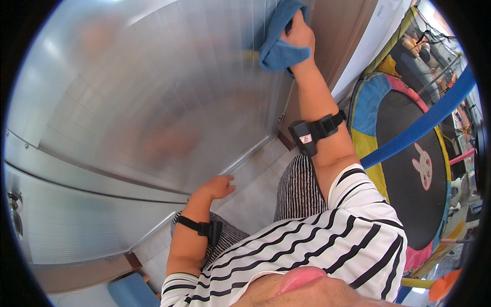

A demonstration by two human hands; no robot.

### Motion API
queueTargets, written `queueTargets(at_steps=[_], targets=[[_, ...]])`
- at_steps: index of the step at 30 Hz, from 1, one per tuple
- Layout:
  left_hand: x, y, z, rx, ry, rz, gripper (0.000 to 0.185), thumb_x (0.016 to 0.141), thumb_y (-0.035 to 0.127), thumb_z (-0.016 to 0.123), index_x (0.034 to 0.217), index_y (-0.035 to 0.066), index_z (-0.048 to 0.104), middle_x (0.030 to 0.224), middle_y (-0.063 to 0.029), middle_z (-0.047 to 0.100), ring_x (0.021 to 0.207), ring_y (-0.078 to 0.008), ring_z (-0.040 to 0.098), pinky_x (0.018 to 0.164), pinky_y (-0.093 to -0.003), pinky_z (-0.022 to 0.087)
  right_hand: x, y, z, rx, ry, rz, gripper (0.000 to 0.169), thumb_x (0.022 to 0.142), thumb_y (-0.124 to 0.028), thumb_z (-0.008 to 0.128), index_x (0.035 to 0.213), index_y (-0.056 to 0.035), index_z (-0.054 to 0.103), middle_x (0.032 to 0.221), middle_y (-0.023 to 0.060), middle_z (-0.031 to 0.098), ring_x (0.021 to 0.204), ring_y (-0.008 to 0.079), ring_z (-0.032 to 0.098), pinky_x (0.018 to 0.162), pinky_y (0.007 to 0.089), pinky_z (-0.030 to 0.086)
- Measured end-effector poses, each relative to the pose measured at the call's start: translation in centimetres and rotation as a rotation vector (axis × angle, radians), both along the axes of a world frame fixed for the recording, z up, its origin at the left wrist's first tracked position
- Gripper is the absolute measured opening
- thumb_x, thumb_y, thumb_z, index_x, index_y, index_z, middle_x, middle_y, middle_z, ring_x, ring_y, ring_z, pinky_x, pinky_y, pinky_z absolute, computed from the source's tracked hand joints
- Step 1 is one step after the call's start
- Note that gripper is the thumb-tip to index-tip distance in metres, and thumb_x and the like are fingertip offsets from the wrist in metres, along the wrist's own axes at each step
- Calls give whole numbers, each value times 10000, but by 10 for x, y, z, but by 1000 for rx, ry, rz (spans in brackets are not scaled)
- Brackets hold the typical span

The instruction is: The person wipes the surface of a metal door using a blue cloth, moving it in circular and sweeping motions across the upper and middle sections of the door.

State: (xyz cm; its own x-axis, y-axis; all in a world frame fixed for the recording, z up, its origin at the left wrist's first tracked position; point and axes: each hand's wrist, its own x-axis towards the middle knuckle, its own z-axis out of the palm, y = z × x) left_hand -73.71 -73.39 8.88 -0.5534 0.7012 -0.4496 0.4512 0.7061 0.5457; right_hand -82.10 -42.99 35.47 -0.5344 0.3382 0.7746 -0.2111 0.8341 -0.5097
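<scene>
My right hand (pixel 303 38) is gripping a blue cloth (pixel 282 53) at the right side of a shiny metal door panel (pixel 184 96). The cloth is folded around my fingers and lies against the panel by the brown door frame (pixel 333 42). Lower down, my left hand (pixel 216 187) hangs in front of the door's lower part with nothing in it, its fingers loosely apart. A second door leaf (pixel 84 226) with a metal handle (pixel 14 211) is at the left. Blurred reflections show on the metal.
To the right stands a netted trampoline (pixel 402 153) with a coloured padded rim; a blue strap (pixel 422 126) crosses in front of it. Pale floor tiles (pixel 245 199) lie under my legs. A blue padded seat (pixel 132 289) is at the lower left. Black devices (pixel 303 136) are strapped to my forearms.
</scene>
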Motion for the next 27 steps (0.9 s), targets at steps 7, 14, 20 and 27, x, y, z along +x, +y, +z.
queueTargets(at_steps=[7,14,20,27], targets=[[-6,7,-1,62,23,-30,467,852,302,576,1219,20,521,983,-164,651,920,-328,608,794,-400,477,-8,-40,-27,224,256,13,461,729,-99,608,1176,-55,506,862,190,602,792,386,585,659,429,490],[-6,9,-4,10,103,-86,466,860,309,565,1218,16,513,986,-171,646,914,-337,605,782,-404,477,13,-83,-50,276,219,115,470,714,-74,605,1167,-5,498,892,185,600,723,392,596,627,445,507],[-6,9,-4,15,32,-30,483,866,329,558,1234,21,501,1036,-190,632,967,-347,590,821,-408,466,12,-107,-21,266,223,169,417,716,-69,605,1125,-63,525,860,163,593,699,373,588,591,434,493],[-8,19,3,2,49,-82,472,866,324,557,1231,29,508,1046,-183,631,970,-350,586,819,-409,464,28,-119,-83,427,78,270,374,724,-61,600,1091,-30,536,869,153,590,670,354,588,554,395,494]])
